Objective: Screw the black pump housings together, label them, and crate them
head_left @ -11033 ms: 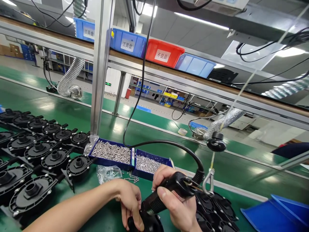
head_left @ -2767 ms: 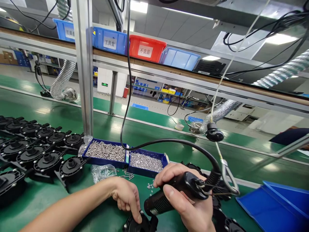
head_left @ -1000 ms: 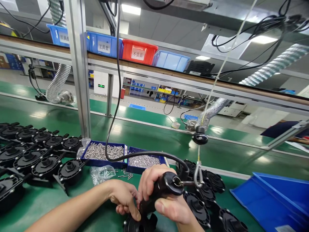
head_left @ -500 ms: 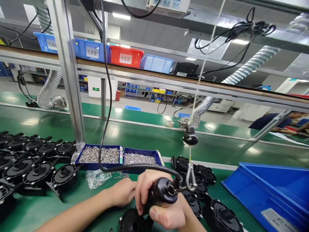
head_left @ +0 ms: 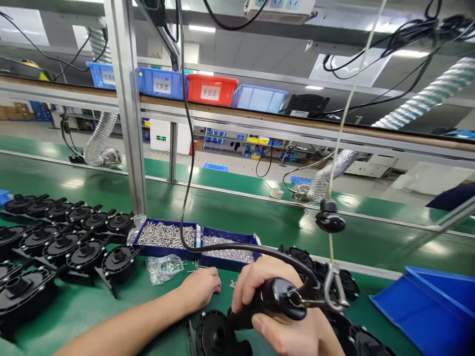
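Observation:
My right hand (head_left: 282,324) is wrapped round a black electric screwdriver (head_left: 276,301), which hangs from a cord and a metal hook (head_left: 334,291). The tool leans down to a round black plastic housing (head_left: 217,336) on the green mat in front of me. My left hand (head_left: 200,289) rests just beyond that housing, near some loose screws (head_left: 233,283), with its fingers curled under; what they hold is hidden. A blue tray of long screws (head_left: 166,235) and a blue tray of small screws (head_left: 228,249) lie a little farther back.
Rows of black housings (head_left: 67,242) fill the left of the mat, and more of them (head_left: 322,277) sit to the right behind the tool. A blue bin (head_left: 434,306) stands at the right. An aluminium post (head_left: 128,109) rises behind the trays. A plastic bag of screws (head_left: 165,267) lies nearby.
My left hand has moved from the housing forward toward the loose screws. The screwdriver has tipped lower and shifted right. The view has swung slightly left and down.

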`<move>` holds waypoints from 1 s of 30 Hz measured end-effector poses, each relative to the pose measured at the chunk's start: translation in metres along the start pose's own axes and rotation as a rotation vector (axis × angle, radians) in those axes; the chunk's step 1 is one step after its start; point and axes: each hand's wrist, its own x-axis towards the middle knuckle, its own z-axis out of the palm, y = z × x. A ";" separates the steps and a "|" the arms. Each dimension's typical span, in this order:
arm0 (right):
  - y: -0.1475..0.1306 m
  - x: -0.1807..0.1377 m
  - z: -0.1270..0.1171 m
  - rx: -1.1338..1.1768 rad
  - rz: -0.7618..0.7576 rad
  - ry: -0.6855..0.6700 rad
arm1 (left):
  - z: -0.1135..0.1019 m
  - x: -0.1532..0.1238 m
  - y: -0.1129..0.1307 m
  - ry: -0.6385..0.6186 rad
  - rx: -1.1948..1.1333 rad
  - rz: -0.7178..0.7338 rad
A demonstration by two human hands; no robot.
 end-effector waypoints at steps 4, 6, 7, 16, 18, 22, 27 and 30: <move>0.000 -0.004 -0.003 -0.052 0.018 -0.027 | -0.014 -0.004 -0.009 -0.102 -0.209 -0.155; 0.000 -0.005 -0.002 -0.072 0.033 -0.007 | -0.021 -0.005 -0.014 -0.254 -0.329 -0.241; -0.001 -0.006 -0.001 -0.069 0.046 0.001 | -0.024 -0.006 -0.016 -0.321 -0.380 -0.275; -0.007 -0.003 0.004 0.023 0.084 0.021 | -0.036 -0.005 -0.021 -0.589 -0.469 -0.364; -0.006 -0.002 0.003 0.031 0.077 0.009 | -0.037 -0.005 -0.021 -0.616 -0.449 -0.372; -0.001 -0.004 0.000 -0.017 0.084 -0.043 | -0.033 -0.002 -0.026 -0.686 -0.447 -0.374; 0.003 -0.005 0.000 0.007 0.057 -0.067 | -0.023 0.005 -0.036 -0.816 -0.517 -0.346; 0.002 -0.004 0.001 0.020 0.032 -0.068 | -0.021 0.009 -0.040 -0.849 -0.569 -0.314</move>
